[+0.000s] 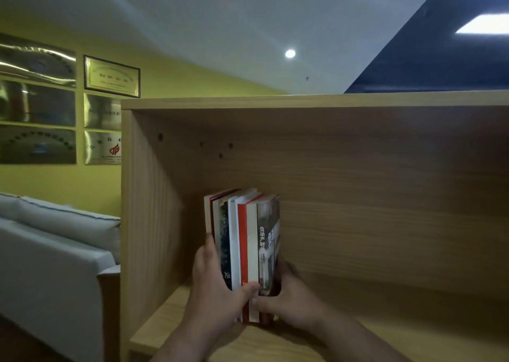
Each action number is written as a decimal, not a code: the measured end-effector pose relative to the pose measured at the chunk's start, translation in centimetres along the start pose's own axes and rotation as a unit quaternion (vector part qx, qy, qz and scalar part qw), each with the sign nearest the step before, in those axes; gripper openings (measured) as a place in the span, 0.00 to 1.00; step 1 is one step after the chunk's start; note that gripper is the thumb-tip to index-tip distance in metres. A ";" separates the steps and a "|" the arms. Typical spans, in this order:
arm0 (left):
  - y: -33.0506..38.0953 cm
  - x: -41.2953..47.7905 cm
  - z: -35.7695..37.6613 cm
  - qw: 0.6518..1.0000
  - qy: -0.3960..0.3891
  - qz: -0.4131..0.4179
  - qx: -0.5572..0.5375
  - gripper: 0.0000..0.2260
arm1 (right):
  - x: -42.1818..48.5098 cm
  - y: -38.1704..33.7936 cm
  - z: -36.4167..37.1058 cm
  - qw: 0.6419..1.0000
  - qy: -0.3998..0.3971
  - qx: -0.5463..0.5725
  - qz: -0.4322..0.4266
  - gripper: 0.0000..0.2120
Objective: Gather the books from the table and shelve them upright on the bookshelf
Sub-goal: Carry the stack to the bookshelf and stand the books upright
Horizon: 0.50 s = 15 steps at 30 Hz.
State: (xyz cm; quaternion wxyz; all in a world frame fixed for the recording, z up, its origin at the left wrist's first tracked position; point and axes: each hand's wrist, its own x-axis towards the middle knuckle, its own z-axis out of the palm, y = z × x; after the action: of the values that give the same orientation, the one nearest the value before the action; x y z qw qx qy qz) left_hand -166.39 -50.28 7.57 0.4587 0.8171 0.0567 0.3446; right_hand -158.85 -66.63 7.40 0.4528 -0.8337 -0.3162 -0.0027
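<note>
I hold a clutch of books (242,240) upright between my 2 hands, inside the open top compartment of the wooden bookshelf (371,196). Their spines face me: a dark grey one with pale Chinese characters on the right, then a red-and-white one, a white one, a dark patterned one, and red and tan ones on the left.

My left hand (212,287) clasps the left side of the bundle, its thumb laid across the lower spines. My right hand (292,298) curls round the right side, its thumb tip almost meeting the left one.

The books stand apart from the left side wall. My hands hide their lower edges, so I cannot tell whether they rest on the shelf board (168,326).

Left of the bookshelf are a grey sofa (55,251) and framed plaques (111,76) on a yellow wall.
</note>
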 end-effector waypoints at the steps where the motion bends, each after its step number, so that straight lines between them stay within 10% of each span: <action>1: -0.3 0.3 0.0 1.000 0.006 -0.002 -0.003 0.58 | 0.4 0.1 0.4 1.000 0.005 0.010 0.000 0.38; 15: -2.7 2.5 -2.9 0.995 -0.059 0.031 0.072 0.43 | 1.8 0.3 1.9 1.000 0.000 0.000 0.006 0.41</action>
State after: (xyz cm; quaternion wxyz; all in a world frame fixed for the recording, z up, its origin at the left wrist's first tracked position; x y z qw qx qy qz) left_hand -165.76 -45.64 7.71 0.3907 0.8681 0.0286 0.3048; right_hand -157.75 -64.34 6.53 0.4530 -0.8355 -0.3109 -0.0003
